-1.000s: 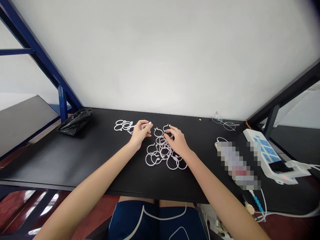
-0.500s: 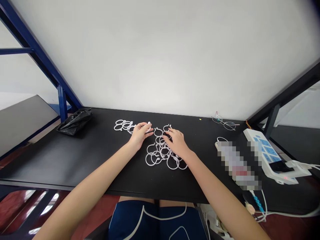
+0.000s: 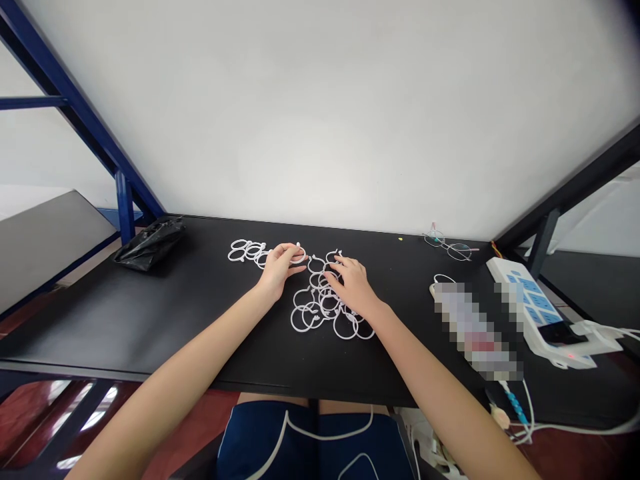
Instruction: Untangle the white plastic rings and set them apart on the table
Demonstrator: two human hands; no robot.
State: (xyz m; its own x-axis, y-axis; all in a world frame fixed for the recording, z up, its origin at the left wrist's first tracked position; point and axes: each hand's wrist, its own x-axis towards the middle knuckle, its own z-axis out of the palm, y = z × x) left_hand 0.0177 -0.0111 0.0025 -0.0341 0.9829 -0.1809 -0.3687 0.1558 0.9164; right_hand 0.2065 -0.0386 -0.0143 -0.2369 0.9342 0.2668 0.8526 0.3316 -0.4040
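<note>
On the black table (image 3: 150,320) lies a loose pile of white plastic rings (image 3: 320,310) in front of me. My right hand (image 3: 353,287) rests on the pile's far side, fingers spread over the rings. My left hand (image 3: 277,270) is pinched on one white ring (image 3: 296,255), held just above the table. A short linked chain of white rings (image 3: 246,251) lies to the left of that hand, running up to it.
A crumpled black bag (image 3: 150,243) sits at the far left. Eyeglasses (image 3: 447,245) lie by the wall at the right. A white power strip (image 3: 537,310), a blurred-out object (image 3: 473,330) and cables occupy the right side. Blue steel frame stands at left.
My left hand has turned the ring it holds and shifted slightly. My right hand has settled lower onto the pile, fingers moving a little left.
</note>
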